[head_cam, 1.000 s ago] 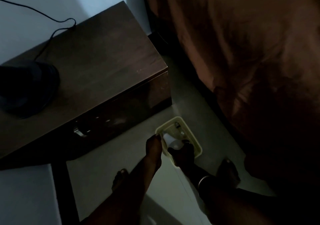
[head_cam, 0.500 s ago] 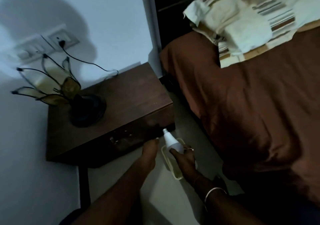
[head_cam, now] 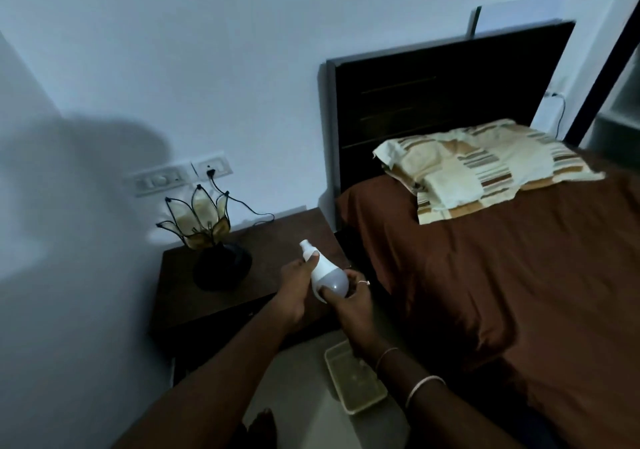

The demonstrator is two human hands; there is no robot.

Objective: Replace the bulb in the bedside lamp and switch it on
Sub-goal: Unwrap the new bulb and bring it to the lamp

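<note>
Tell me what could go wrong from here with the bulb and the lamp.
1. The bulb is held in mid-air between the left hand and right hand; a slipped grip would likely drop it onto the bedside table or floor.
2. The lamp has thin upright petals; pushing the bulb between them could bend one.
3. Its cord looks plugged into the wall socket, so the fitting may be live.

Head cam — fwd/down; near hands [head_cam: 322, 293]
</note>
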